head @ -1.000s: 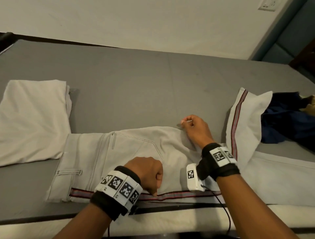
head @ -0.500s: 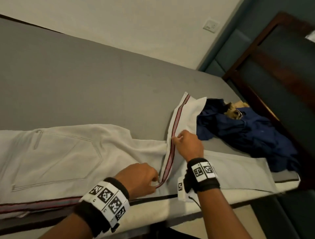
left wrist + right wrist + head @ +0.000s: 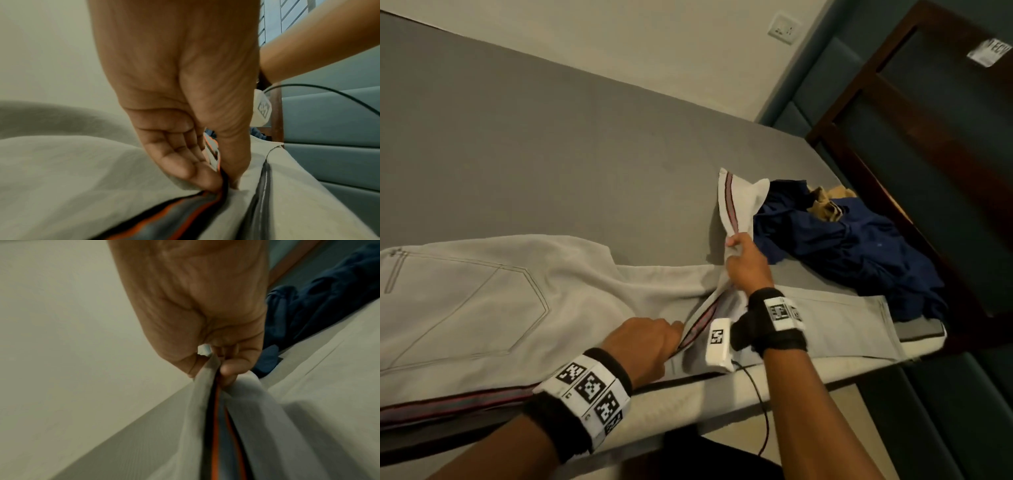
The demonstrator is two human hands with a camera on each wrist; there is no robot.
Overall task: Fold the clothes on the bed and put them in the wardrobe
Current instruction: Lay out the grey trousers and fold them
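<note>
- Trousers (image 3: 482, 294), pale grey with a red-and-dark side stripe, lying along the near edge of the bed (image 3: 585, 144); upper leg being drawn straight.
- Left hand (image 3: 643, 346) pinching the striped seam (image 3: 223, 183) between thumb and fingers, anchoring it low on the cloth.
- Right hand (image 3: 744, 263) clenched round the same leg further along, lifting it clear of the leg beneath.
- Advisable: keeping tension even between both grips, laying stripe over stripe, smoothing before releasing.
- Blue garment (image 3: 859, 246) bunched just beyond, not yet folded.
- Sticker (image 3: 989, 51) on dark wooden frame: lettering resembling "TECH", partly cut off.
- Wrist bands carrying square coded markers only.
</note>
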